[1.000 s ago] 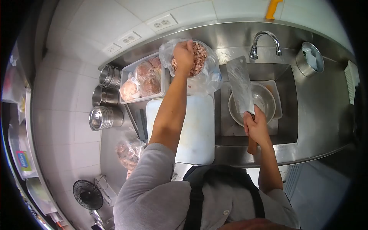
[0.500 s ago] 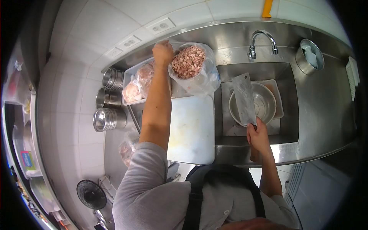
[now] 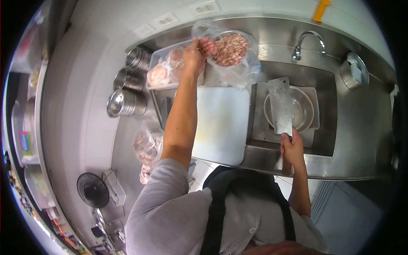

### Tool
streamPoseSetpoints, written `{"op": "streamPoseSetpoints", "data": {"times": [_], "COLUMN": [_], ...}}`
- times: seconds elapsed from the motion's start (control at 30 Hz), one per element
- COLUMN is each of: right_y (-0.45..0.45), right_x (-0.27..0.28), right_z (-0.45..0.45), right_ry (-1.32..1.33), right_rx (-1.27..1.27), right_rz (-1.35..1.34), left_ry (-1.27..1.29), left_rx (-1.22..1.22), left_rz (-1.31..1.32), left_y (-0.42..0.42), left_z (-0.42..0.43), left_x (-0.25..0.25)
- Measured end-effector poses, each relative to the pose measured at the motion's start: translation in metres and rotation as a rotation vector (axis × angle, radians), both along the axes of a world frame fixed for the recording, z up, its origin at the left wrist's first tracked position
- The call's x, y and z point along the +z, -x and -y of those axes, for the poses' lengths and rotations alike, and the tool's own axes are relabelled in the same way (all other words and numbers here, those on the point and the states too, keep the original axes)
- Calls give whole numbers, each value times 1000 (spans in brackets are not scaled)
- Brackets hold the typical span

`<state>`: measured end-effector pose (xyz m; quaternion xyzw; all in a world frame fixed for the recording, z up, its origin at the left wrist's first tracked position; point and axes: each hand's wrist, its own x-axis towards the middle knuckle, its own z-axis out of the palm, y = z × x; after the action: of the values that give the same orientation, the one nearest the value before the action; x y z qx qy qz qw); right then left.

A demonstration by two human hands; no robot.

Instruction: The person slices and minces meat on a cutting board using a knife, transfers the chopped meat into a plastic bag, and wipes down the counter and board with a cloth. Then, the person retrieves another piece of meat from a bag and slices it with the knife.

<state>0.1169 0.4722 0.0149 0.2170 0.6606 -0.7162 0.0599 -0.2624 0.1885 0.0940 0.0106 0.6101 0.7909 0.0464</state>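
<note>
Taking clock directions from the middle of the cutting board (image 3: 221,123), the stacked steel containers (image 3: 127,103) stand near ten; a bumped stack could topple. Between eight and nine, a loose bag of meat (image 3: 145,148) lies near the left arm (image 3: 180,119), where a sleeve might drag it.

At eleven, the plastic tub (image 3: 174,85) holds more bagged meat. The left hand (image 3: 193,58) is above its right side, fingers reaching toward the diced meat (image 3: 231,50) at twelve; whether they grip anything, I cannot tell. Small pieces could drop between tub and bowl, and a snag on the slack plastic bag (image 3: 251,73) around the diced meat could spill it.

Toward two, the cleaver (image 3: 279,102) extends over the sink (image 3: 326,136), its handle clamped in the right hand (image 3: 293,148). The hands are well apart, but with attention on the left one, the blade might knock the metal basin (image 3: 302,111) in the sink. A wet or greasy handle could slip, dropping the cleaver.
</note>
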Motion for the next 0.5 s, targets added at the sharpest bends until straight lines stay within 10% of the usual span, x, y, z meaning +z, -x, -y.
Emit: {"op": "streamPoseSetpoints", "data": {"times": [0.23, 0.5], "right_y": [5, 6], "right_x": [27, -14], "right_z": [57, 155], "right_ry": [27, -652], "right_rx": [202, 409], "right_rz": [-13, -405], "left_ry": [-1152, -1126], "left_rx": [-186, -98], "left_rz": [96, -4], "left_y": [-81, -163], "left_z": [86, 176], "left_x": [4, -19]}}
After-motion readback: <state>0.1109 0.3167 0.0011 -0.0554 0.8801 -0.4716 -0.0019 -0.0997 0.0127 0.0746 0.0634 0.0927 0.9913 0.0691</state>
